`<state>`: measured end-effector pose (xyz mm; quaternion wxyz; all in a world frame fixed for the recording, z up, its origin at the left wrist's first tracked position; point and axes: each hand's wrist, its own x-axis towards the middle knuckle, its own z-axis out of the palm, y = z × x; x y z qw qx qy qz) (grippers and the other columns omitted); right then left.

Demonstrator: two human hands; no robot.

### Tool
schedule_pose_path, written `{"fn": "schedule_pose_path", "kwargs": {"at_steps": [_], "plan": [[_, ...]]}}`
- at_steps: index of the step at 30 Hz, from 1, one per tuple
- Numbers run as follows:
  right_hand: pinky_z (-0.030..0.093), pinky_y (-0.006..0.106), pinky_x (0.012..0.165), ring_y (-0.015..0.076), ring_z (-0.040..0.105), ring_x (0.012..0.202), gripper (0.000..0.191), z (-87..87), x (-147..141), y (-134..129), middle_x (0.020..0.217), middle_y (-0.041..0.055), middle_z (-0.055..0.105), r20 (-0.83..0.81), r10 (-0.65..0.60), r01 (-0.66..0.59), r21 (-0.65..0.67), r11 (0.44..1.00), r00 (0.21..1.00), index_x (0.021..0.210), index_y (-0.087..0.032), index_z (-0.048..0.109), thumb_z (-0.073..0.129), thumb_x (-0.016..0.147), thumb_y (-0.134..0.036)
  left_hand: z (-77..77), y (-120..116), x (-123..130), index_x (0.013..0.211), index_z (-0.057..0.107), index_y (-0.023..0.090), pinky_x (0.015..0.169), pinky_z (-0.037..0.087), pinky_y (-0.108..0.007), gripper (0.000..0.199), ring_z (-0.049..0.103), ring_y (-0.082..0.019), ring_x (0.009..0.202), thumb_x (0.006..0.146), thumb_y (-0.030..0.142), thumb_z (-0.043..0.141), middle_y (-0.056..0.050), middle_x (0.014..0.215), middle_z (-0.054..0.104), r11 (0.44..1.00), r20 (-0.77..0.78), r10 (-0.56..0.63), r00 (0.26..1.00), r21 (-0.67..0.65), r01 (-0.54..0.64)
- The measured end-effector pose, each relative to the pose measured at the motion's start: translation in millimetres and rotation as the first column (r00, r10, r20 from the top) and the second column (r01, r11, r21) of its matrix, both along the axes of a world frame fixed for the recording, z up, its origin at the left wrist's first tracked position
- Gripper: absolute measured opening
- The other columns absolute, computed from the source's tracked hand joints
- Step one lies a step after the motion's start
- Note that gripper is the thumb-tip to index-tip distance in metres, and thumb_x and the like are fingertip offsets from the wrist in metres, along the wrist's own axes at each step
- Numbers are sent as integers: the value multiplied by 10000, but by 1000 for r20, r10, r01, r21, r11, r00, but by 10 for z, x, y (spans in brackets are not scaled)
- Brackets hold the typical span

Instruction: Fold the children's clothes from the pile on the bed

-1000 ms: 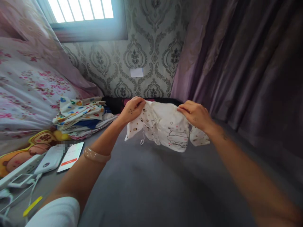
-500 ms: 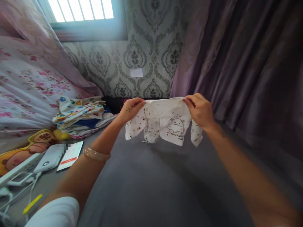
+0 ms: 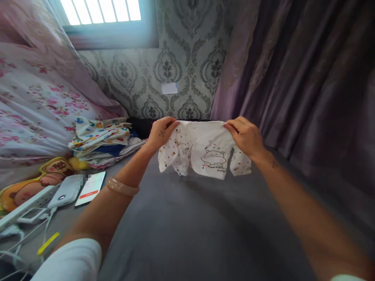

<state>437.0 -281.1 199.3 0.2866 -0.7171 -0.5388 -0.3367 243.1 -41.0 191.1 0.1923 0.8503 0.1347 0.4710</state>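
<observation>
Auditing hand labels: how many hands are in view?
2. The left hand pinches one end of the white top's upper edge; the right hand pinches the other end. No others visible.

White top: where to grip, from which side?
Likely pinch the white top at both shoulders, left hand and right hand coming from the outer sides: the upper edge spans fairly straight between them, while the body and sleeves hang loose below.
</observation>
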Motion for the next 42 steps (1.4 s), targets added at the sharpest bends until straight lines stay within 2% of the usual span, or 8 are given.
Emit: {"fn": "schedule_pose_path", "kwargs": {"at_steps": [7,14,19,26,30,36,39,42], "plan": [[466,319,715,202,621,889,453,60,-91,-84,996,62,653,50,-40,38,45,998,998,1029,-229,686,340,1002,-520,46,-123,-70,922,656,172,671,430,-231,278,535,-130,714,959,350,447,-17,764,610,984,61,89,994,148,-97],[465,316,700,202,620,882,452,189,-173,-234,993,58,645,94,-96,91,53,994,991,1029,-232,677,326,1006,-515,259,-359,-290,1043,674,238,651,421,-247,330,600,-158,780,979,447,427,-54,944,601,870,-128,291,948,449,-206],[468,315,718,205,615,900,437,236,-268,-383,1014,58,644,75,-113,109,62,992,991,1054,-242,670,336,1001,-520,370,-424,-432,1027,688,239,669,417,-260,338,603,-165,805,975,452,432,-52,896,627,866,-47,286,957,440,-237],[486,341,750,226,626,927,452,199,-402,-609,1019,68,667,53,-58,57,22,998,997,1081,-249,669,324,1000,-530,394,-552,-663,1026,686,231,683,402,-249,274,612,-169,832,942,422,510,-49,883,632,907,-25,168,986,396,-144],[499,360,787,230,643,928,418,228,-551,-792,1015,55,693,18,-4,3,13,1000,1000,1066,-274,679,352,994,-524,419,-681,-895,1040,690,239,697,413,-246,272,605,-157,815,939,414,508,-40,891,635,898,-23,141,990,425,-118],[504,320,744,190,655,801,321,442,-794,-1015,910,41,724,-56,130,-127,54,990,990,1006,-240,717,508,952,-478,749,-892,-1272,956,726,197,700,418,-241,326,554,-108,706,928,445,516,-7,799,630,882,-2,87,996,464,-76],[468,278,613,152,611,669,327,473,-737,-960,815,25,717,-192,150,-147,31,989,970,989,-237,731,560,916,-506,839,-805,-1259,930,726,150,687,411,-216,317,518,-75,666,904,417,558,20,744,628,924,-82,15,996,381,17],[469,279,623,154,620,693,363,322,-556,-785,847,21,725,-308,188,-219,-71,973,933,963,-223,735,559,903,-535,633,-529,-1053,869,734,167,601,403,-203,290,521,-92,614,856,418,589,24,651,613,968,-227,-38,973,235,92]]}}
